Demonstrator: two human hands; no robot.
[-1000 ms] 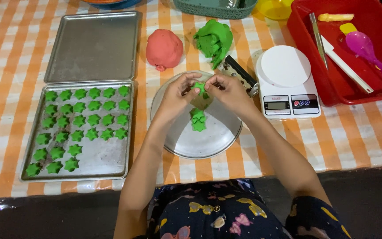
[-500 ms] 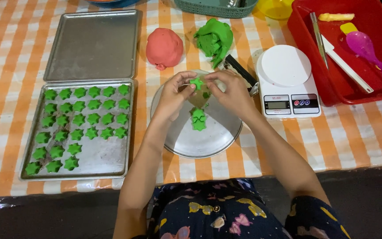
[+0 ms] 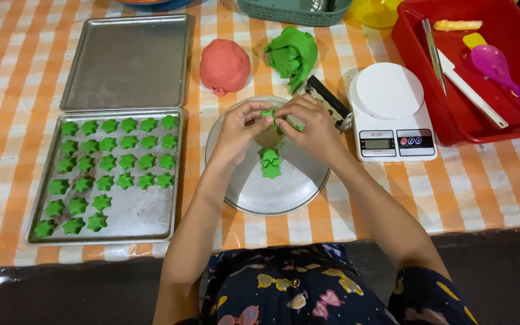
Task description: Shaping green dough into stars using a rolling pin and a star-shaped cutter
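Note:
My left hand and my right hand meet over a round metal plate, fingertips pinching a small green dough piece between them. Two finished green star shapes lie on the plate just below my hands. To the left, a metal tray holds several rows of green dough stars. Behind the plate sit a red dough ball and a lump of green dough.
An empty metal tray lies at the back left. A white kitchen scale stands right of the plate, a dark tool beside it. A red bin with a pink spoon and spatulas is at the far right. A checked cloth covers the table.
My hands have stayed over the plate, fingers working the small green piece; it has shifted slightly up and left between the fingertips.

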